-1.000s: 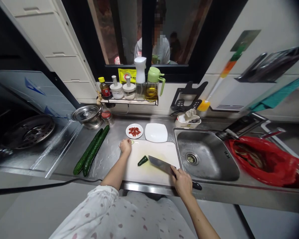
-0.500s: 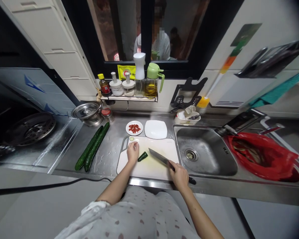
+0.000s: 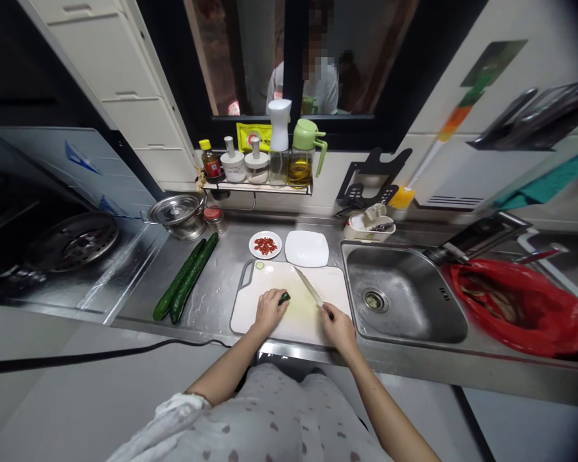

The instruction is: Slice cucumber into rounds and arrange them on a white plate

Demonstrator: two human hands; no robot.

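Observation:
On the white cutting board [image 3: 250, 314], my left hand [image 3: 270, 309] is closed over a short dark-green cucumber piece [image 3: 284, 298], whose right end pokes out past the fingers. My right hand [image 3: 338, 326] grips the handle of a kitchen knife [image 3: 310, 286]. Its blade points away to the upper left, a little right of the cucumber piece and apart from it. A pale round cucumber slice [image 3: 259, 264] lies at the board's upper left corner. Behind the board stand a small plate of chopped red pieces [image 3: 265, 246] and a white square plate [image 3: 307, 248].
Two whole cucumbers [image 3: 187, 277] lie left of the board, near a lidded steel pot [image 3: 177, 215] and a jar [image 3: 214, 219]. A sink [image 3: 404, 289] adjoins the board on the right, with a red plastic bag [image 3: 525, 308] beyond. Seasoning containers stand on a shelf [image 3: 255, 187].
My left hand has moved from the board's upper left down onto the cucumber piece and closed on it. The knife has turned, its blade now pointing more steeply away from me.

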